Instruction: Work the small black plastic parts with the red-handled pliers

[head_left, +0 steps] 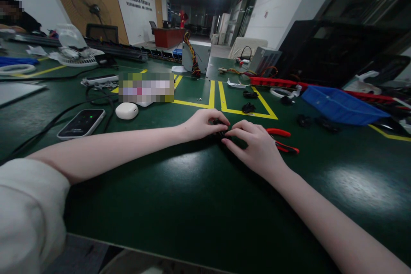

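Note:
Both my hands meet at the middle of the dark green table [192, 197]. My left hand [205, 123] has its fingers curled over a small black part [221, 130] that is mostly hidden. My right hand [253, 145] pinches the same black part from the right side, fingers pressed together. Red-handled pliers [282, 140] lie on the table just behind my right hand, untouched.
A phone [81, 123] and a white case [126, 111] lie at the left among black cables. Small black parts [248, 108] sit inside yellow floor-tape lines. A blue tray [340, 105], red strips, power supply boxes [195, 56] and a fan [75, 47] stand farther back.

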Demonstrator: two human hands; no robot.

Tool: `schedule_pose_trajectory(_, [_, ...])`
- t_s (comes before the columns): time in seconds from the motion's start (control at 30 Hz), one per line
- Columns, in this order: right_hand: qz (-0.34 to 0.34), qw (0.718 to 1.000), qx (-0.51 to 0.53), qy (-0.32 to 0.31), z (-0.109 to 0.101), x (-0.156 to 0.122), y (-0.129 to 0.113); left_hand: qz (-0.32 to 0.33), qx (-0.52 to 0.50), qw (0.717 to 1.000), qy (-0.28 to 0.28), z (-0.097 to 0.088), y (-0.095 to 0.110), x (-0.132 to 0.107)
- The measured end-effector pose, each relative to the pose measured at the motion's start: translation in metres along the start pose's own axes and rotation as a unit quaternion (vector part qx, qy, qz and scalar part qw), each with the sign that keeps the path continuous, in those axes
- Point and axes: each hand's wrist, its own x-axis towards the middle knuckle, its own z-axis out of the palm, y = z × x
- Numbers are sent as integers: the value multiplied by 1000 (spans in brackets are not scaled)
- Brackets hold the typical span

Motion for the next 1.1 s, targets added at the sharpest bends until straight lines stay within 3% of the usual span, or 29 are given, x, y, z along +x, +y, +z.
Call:
schedule_pose_trajectory(0.2, [15,998,-64,25,1,-2,8,18,-29,999,29,0,2,-2])
schedule_pose_trajectory(0.43, [-25,995,-90,41,5,-1,14,75,9,997,9,3,4,-6])
schedule_pose_trajectory(0.63, [-12,997,-76,24,8,0,17,126,56,990,-3,3,7,-7])
schedule_pose_trajectory(1.1, [-94,985,-143,24,5,1,22,141,80,987,4,5,4,-7])
